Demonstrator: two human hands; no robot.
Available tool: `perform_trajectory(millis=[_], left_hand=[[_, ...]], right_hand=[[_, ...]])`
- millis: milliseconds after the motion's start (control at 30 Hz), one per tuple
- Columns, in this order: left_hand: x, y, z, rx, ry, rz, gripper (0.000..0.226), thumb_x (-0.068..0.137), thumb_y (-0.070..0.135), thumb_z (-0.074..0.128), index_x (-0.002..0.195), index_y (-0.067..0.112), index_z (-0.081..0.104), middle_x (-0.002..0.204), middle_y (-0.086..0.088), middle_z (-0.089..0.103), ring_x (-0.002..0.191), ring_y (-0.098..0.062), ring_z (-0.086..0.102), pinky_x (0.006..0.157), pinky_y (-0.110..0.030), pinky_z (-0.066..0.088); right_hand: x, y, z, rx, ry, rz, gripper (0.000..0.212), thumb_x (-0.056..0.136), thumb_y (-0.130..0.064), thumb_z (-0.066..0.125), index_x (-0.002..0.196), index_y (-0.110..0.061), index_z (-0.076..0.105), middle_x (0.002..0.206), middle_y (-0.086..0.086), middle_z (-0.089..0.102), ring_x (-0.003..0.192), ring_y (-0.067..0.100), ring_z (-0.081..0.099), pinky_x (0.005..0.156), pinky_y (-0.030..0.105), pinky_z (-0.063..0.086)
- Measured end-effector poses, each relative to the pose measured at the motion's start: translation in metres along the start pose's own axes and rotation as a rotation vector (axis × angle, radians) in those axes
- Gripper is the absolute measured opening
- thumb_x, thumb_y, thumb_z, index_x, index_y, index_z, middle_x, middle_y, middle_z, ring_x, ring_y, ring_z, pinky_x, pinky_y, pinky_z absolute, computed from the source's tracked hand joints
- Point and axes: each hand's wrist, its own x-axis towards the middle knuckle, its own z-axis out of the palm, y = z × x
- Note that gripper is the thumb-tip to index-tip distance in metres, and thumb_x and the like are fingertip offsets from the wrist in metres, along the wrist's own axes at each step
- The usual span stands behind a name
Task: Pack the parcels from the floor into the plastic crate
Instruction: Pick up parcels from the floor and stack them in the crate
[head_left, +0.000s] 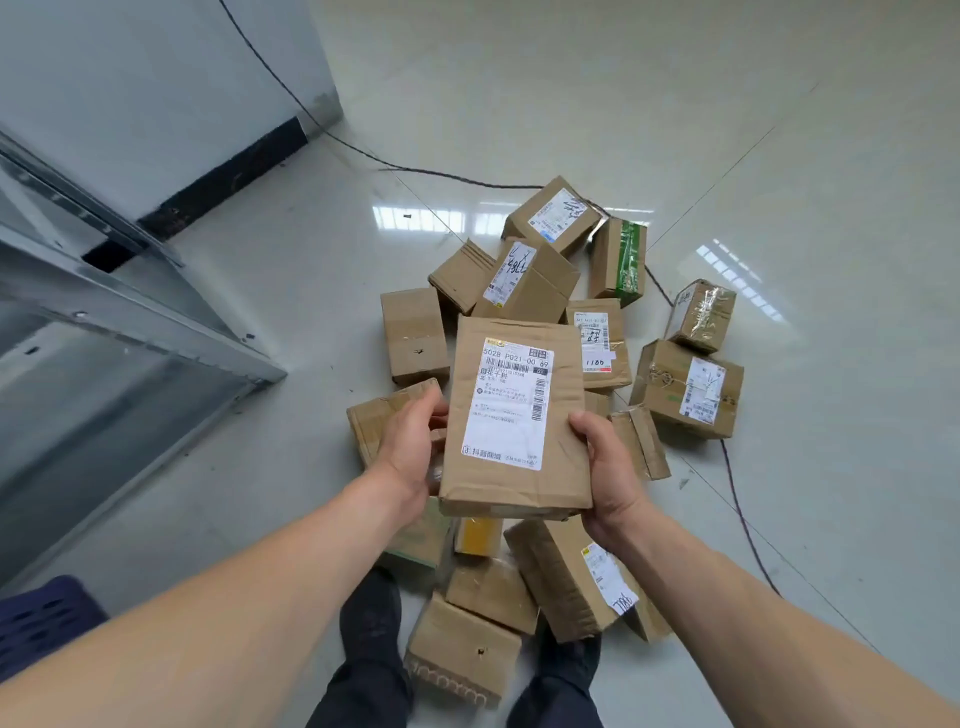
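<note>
Item 1: plastic crate (41, 618). Dark blue, perforated; only a corner shows, nearest the person and well to the left of the left forearm. Nothing visible inside from this angle.

Item 2: loose parcels at the feet (465, 662). Several cardboard boxes lie directly below the hands, touching the shoes (371, 613). Risk: a step toward the crate could catch one and trip the person.

Item 3: left hand (410, 447). Closed on the left edge of the held parcel, fingers underneath, thumb on top.

Item 4: right hand (605, 462). Closed on the lower right corner, thumb on top.

Item 5: held parcel (517, 415). Flat cardboard box, label up, lifted clear above the heap, between the 2 hands. Risk: both grips sit on the near end, so the far end could dip and the box slide out during the swing left.

Item 6: heap on the floor (535, 280). Beyond the hands, boxes lean on each other; pulling 1 may topple its neighbours.

Item 7: black cable (748, 530). Runs past the heap, right of the right hand; a snag hazard.
</note>
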Motion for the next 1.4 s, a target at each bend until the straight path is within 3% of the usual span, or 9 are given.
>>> perform_trajectory(millis=[167, 333, 500, 567, 633, 700, 767, 1200, 1400], left_hand=[[-0.076, 0.050, -0.018, -0.086, -0.072, 0.048, 0.034, 0.101, 0.043, 0.042, 0.089, 0.017, 0.060, 0.071, 0.003, 0.062, 0.054, -0.009, 0.059, 0.054, -0.023, 0.040], [-0.141, 0.084, -0.043, -0.124, -0.112, 0.149, 0.049, 0.099, 0.044, 0.043, 0.059, 0.024, 0.062, 0.053, 0.011, 0.057, 0.044, -0.004, 0.051, 0.055, -0.026, 0.032], [-0.209, 0.094, -0.068, -0.127, -0.056, 0.215, 0.058, 0.101, 0.045, 0.039, 0.051, 0.026, 0.063, 0.052, 0.010, 0.059, 0.047, -0.007, 0.058, 0.048, -0.021, 0.041], [-0.231, 0.087, -0.078, -0.155, -0.005, 0.232, 0.053, 0.101, 0.051, 0.037, 0.067, 0.023, 0.067, 0.063, 0.004, 0.067, 0.056, -0.012, 0.065, 0.049, -0.020, 0.046], [-0.254, 0.080, -0.087, -0.195, 0.013, 0.237, 0.057, 0.097, 0.063, 0.034, 0.095, 0.021, 0.073, 0.089, -0.004, 0.075, 0.083, -0.023, 0.071, 0.071, -0.036, 0.057], [-0.280, 0.071, -0.093, -0.228, 0.048, 0.247, 0.066, 0.092, 0.072, 0.031, 0.118, 0.025, 0.068, 0.111, -0.009, 0.073, 0.104, -0.034, 0.069, 0.096, -0.057, 0.050], [-0.308, 0.065, -0.099, -0.243, 0.071, 0.256, 0.072, 0.085, 0.079, 0.032, 0.124, 0.029, 0.065, 0.118, -0.008, 0.071, 0.112, -0.035, 0.065, 0.102, -0.059, 0.045], [-0.430, 0.020, -0.191, -0.425, 0.290, 0.266, 0.065, 0.089, 0.076, 0.032, 0.110, 0.031, 0.073, 0.113, -0.001, 0.073, 0.113, -0.030, 0.063, 0.099, -0.059, 0.046], [-0.469, -0.015, -0.271, -0.512, 0.344, 0.305, 0.064, 0.091, 0.073, 0.033, 0.112, 0.028, 0.072, 0.111, -0.002, 0.073, 0.105, -0.027, 0.065, 0.085, -0.046, 0.055]], right_hand=[[-0.081, -0.052, 0.030, 0.024, -0.010, -0.115, 0.097, 0.055, -0.049, 0.076, 0.137, -0.003, 0.049, 0.136, 0.027, 0.059, 0.124, 0.046, 0.059, 0.090, 0.056, 0.055], [-0.158, -0.083, 0.062, -0.035, -0.078, -0.187, 0.093, 0.058, -0.046, 0.074, 0.134, 0.002, 0.049, 0.137, 0.034, 0.054, 0.115, 0.044, 0.062, 0.103, 0.071, 0.044], [-0.210, -0.091, 0.087, -0.134, -0.257, -0.246, 0.047, 0.076, -0.060, 0.063, 0.102, -0.023, 0.078, 0.121, 0.019, 0.070, 0.121, 0.043, 0.061, 0.106, 0.063, 0.047], [-0.229, -0.092, 0.091, -0.137, -0.289, -0.259, 0.057, 0.073, -0.061, 0.068, 0.110, -0.019, 0.075, 0.125, 0.022, 0.068, 0.123, 0.044, 0.060, 0.103, 0.063, 0.049], [-0.252, -0.090, 0.095, -0.181, -0.338, -0.300, 0.060, 0.070, -0.058, 0.068, 0.111, -0.015, 0.074, 0.126, 0.026, 0.067, 0.121, 0.046, 0.061, 0.103, 0.064, 0.049], [-0.272, -0.087, 0.098, -0.200, -0.348, -0.312, 0.078, 0.067, -0.058, 0.070, 0.126, -0.007, 0.063, 0.129, 0.026, 0.064, 0.123, 0.046, 0.059, 0.102, 0.065, 0.049], [-0.291, -0.082, 0.102, -0.214, -0.370, -0.283, 0.091, 0.065, -0.061, 0.071, 0.136, -0.008, 0.054, 0.133, 0.023, 0.063, 0.125, 0.044, 0.059, 0.100, 0.063, 0.051], [-0.393, -0.027, 0.179, -0.410, -0.576, -0.255, 0.093, 0.058, -0.066, 0.066, 0.131, -0.008, 0.061, 0.128, 0.019, 0.067, 0.118, 0.038, 0.064, 0.097, 0.054, 0.053], [-0.440, 0.030, 0.240, -0.501, -0.623, -0.289, 0.060, 0.065, -0.064, 0.064, 0.106, -0.020, 0.073, 0.120, 0.014, 0.072, 0.122, 0.039, 0.062, 0.108, 0.060, 0.043]])
